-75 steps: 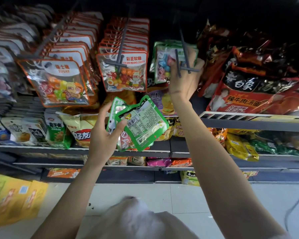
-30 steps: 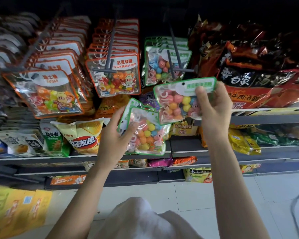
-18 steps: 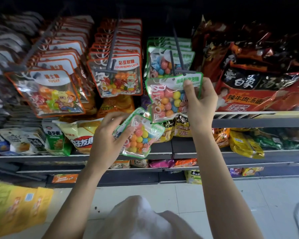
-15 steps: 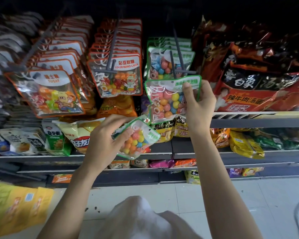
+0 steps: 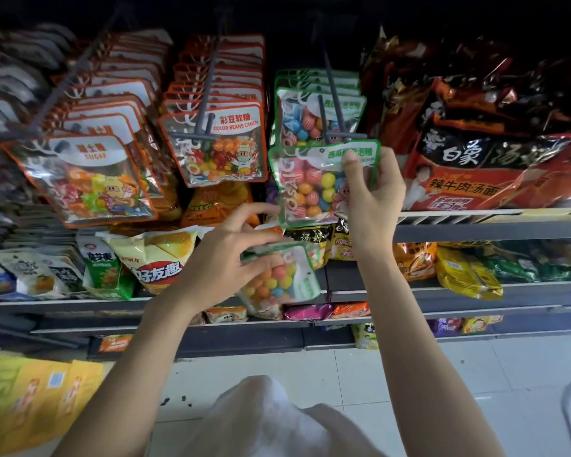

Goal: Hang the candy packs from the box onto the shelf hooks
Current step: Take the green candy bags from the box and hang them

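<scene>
The right hand (image 5: 373,196) has lifted the green-edged clear candy pack (image 5: 314,183), pinched at its header, to just below the grey metal hook (image 5: 335,117); threading remains. The left hand (image 5: 225,255) clasps the spare green-edged pack (image 5: 284,275) lower left of it.

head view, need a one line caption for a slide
Right hand lifts a green-edged candy pack to the shelf hook while the left hand holds another pack.
</scene>
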